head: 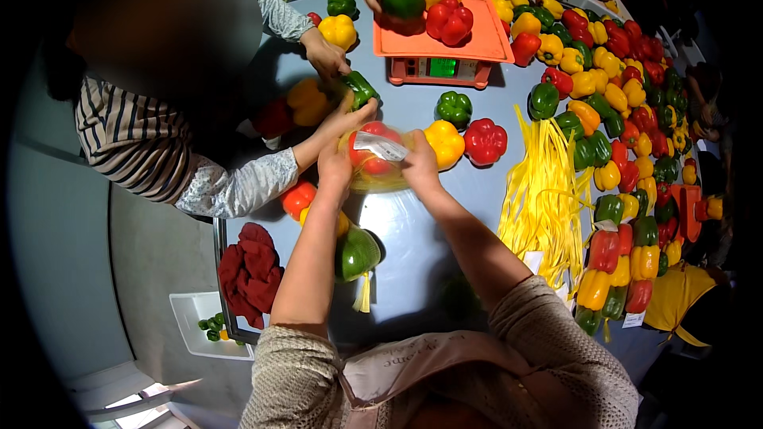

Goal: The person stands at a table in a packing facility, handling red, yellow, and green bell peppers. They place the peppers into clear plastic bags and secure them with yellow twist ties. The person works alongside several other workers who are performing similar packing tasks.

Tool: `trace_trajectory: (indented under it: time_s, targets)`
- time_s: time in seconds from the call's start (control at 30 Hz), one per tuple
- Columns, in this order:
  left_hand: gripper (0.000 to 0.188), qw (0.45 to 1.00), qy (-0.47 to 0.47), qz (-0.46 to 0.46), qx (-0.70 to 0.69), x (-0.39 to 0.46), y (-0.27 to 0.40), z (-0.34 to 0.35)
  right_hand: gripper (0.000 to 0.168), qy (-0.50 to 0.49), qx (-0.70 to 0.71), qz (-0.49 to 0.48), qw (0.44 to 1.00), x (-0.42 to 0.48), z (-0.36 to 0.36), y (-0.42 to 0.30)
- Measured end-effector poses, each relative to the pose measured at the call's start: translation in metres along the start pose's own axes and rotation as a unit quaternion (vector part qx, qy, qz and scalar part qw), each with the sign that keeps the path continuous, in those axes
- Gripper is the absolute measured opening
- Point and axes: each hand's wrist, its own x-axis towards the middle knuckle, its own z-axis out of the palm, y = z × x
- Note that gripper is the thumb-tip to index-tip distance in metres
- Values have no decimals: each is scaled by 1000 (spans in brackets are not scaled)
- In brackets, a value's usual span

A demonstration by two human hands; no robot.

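Observation:
My left hand [335, 165] and my right hand [421, 162] grip opposite sides of a yellow mesh bag [381, 182]. A red bell pepper [374, 131] sits inside it, under a white printed label [379, 146]. Just beyond my right hand are a yellow bell pepper [444, 144], a green bell pepper [453, 109] and a red bell pepper [486, 142]. Partly under my left forearm lies a filled net of peppers, its green pepper [356, 255] towards me and a yellow tail [362, 295] hanging from that end.
A co-worker's hands [351, 104] hold a green pepper at left. Another person's hand holds a green pepper over the orange scale [396, 36]. Yellow mesh strips [536, 202] and many loose peppers cover the right side. A dark red cloth [250, 271] lies at the left edge.

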Motion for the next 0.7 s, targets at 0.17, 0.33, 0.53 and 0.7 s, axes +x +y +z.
trace_trajectory:
  time_s: [0.17,0.33,0.53,0.7]
  targets:
    - [25,990,-25,-112,-77,-6,8,4,27,16,-44,18,999,0,4,-8]
    - [23,986,-47,-138,-86,-9,12,4,25,0,-138,43,989,1,9,-5]
    - [30,988,-12,-135,-75,-19,12,13,15,3,-45,-20,999,-3,8,-6]
    - [23,982,-39,-101,-155,-56,30,7,14,-22,-40,-23,999,-18,-30,-56]
